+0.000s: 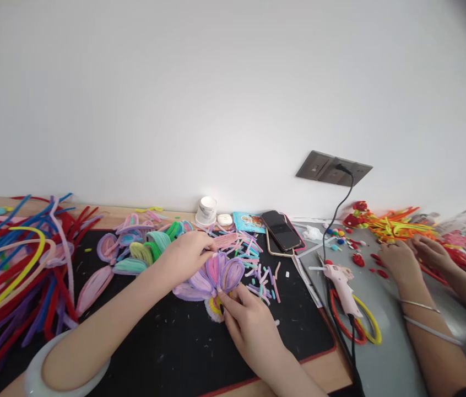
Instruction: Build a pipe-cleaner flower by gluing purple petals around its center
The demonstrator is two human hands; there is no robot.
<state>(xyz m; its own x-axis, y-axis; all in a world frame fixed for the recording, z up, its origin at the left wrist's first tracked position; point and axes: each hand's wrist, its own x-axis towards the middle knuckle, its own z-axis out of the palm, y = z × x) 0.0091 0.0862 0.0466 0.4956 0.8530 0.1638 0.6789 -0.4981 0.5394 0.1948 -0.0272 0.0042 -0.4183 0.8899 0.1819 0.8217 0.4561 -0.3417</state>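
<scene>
A flower of fuzzy pipe cleaners (202, 282), with purple and pink petals and a yellow part low down, is held just above the black mat (146, 342). My right hand (253, 322) pinches it near its centre, thumb and forefinger closed. At its upper edge my left hand (191, 251) has its fingers closed by the tip of a petal; the fingertips are partly hidden. Behind my left hand lie more looped pipe-cleaner petals (142, 252) in green, yellow and pink. Short cut pipe-cleaner pieces (264, 278) are scattered right of the flower.
Long pipe cleaners (22, 275) heap at the left. Along the wall stand a paper cup (207, 210) and a phone (283, 230). A corded glue gun (340, 286) lies on the grey table. Another person's hands (398, 262) work at the right among red and orange pieces.
</scene>
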